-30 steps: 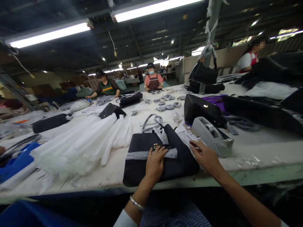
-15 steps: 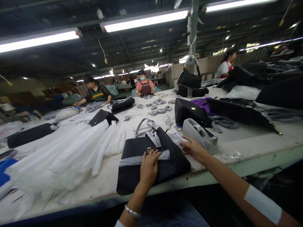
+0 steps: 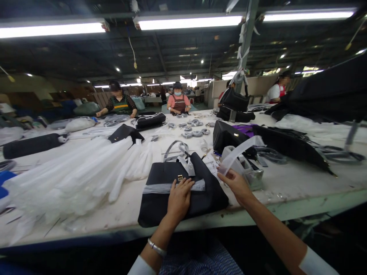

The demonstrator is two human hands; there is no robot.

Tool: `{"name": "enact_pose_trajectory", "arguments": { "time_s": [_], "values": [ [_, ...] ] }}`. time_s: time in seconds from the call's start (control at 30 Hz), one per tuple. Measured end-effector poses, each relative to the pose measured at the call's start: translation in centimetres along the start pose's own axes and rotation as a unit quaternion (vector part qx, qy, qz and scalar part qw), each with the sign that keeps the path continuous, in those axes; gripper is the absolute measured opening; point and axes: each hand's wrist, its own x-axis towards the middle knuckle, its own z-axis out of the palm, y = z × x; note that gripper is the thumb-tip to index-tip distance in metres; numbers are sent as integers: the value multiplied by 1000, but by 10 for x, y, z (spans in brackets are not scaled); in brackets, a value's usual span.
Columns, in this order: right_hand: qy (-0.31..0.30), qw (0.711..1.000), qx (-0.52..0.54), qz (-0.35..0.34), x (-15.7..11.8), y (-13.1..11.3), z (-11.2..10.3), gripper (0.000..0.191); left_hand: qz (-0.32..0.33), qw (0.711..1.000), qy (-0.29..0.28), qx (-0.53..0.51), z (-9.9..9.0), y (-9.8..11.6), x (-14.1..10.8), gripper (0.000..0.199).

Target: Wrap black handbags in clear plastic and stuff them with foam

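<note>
A black handbag [image 3: 160, 175] lies at the table's near edge, with a grey wrapped band across its front and a gold clasp [image 3: 180, 177]. My left hand [image 3: 180, 196] rests flat on the bag just below the clasp, fingers spread. Right of the bag, my right hand [image 3: 233, 183] pinches the lower end of a translucent strip [image 3: 241, 152], which rises up and to the right. Behind that hand stands a grey tape dispenser [image 3: 252, 173], partly covered by the strip.
Translucent white sleeves [image 3: 71, 179] are heaped at left. Black bags [image 3: 150, 120] and wrapped coils [image 3: 197, 133] lie farther back. A black bag with purple lining [image 3: 243, 130] is at right. Several people work beyond, one in a brown apron [image 3: 179, 105].
A translucent strip now extends from my right hand, whose fingers have closed on its end. My left hand stays on the bag. The camera view has levelled, and black material rises at far right.
</note>
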Motion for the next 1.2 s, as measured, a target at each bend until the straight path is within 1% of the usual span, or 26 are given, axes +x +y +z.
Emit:
{"name": "enact_pose_trajectory", "arguments": {
  "time_s": [0.07, 0.17, 0.23, 0.27, 0.33, 0.4, 0.47, 0.53, 0.6, 0.67, 0.73, 0.77, 0.8, 0.83, 0.87, 0.93, 0.97, 1.0, 1.03, 1.07, 1.13, 1.2],
  "values": [
    [23, 999, -36, -25, 3, -3, 6, 44, 2, 1000, -1, 5, -1, 2, 0, 41],
    [52, 992, -78, -83, 4, -16, 20, 43, 2, 1000, 3, 11, -1, 4, -1, 40],
    [55, 983, -123, -126, 0, -24, 34, 42, 2, 1000, 4, 14, -1, 5, -1, 40],
    [47, 976, -152, -148, -3, -26, 43, 40, 3, 1000, 4, 15, -1, 5, -1, 40],
    [7, 960, -205, -192, -12, -20, 61, 34, 4, 1000, 7, 19, -1, 6, -1, 40],
    [-66, 941, -241, -229, -19, -5, 78, 32, 7, 1000, 9, 20, -1, 7, -1, 41],
    [-138, 923, -257, -252, -24, 14, 93, 36, 5, 1000, 11, 20, 0, 7, -1, 41],
    [-178, 913, -260, -257, -25, 28, 101, 42, 0, 1000, 15, 17, 0, 7, -1, 42],
    [-195, 915, -250, -249, -25, 33, 103, 44, -7, 1000, 21, 7, 1, 7, 1, 44],
    [-199, 928, -222, -223, -24, 31, 100, 42, -14, 999, 30, -23, 0, 6, 1, 41],
    [-181, 948, -186, -186, -24, 26, 97, 40, -34, 994, 51, -91, -1, 3, 1, 37],
    [-162, 957, -171, -169, -24, 24, 96, 40, -53, 985, 75, -146, -2, 2, 1, 36],
    [-142, 964, -162, -155, -24, 23, 95, 41, -80, 967, 113, -215, -3, 1, 0, 35],
    [-125, 968, -159, -148, -24, 23, 95, 42, -114, 935, 164, -294, -4, 0, 0, 35],
    [-113, 969, -162, -149, -24, 25, 96, 42, -148, 888, 225, -374, -6, -1, -1, 37],
    [-113, 959, -187, -183, -24, 32, 100, 40, -191, 772, 343, -500, -13, 1, -1, 41],
    [-126, 946, -210, -214, -25, 35, 103, 39, -195, 722, 388, -538, -17, 3, 0, 43],
    [-146, 927, -238, -251, -26, 39, 106, 39, -189, 688, 420, -561, -22, 6, 0, 42],
    [-169, 903, -270, -287, -27, 42, 110, 40, -179, 669, 438, -574, -28, 10, 1, 42],
    [-195, 877, -305, -316, -28, 44, 113, 41, -167, 661, 445, -581, -34, 14, 3, 40],
    [-237, 830, -367, -347, -32, 45, 120, 42, -145, 667, 438, -585, -47, 21, 6, 39],
    [-265, 799, -407, -355, -37, 42, 124, 45, -129, 687, 422, -578, -58, 27, 10, 38]
  ]
}}
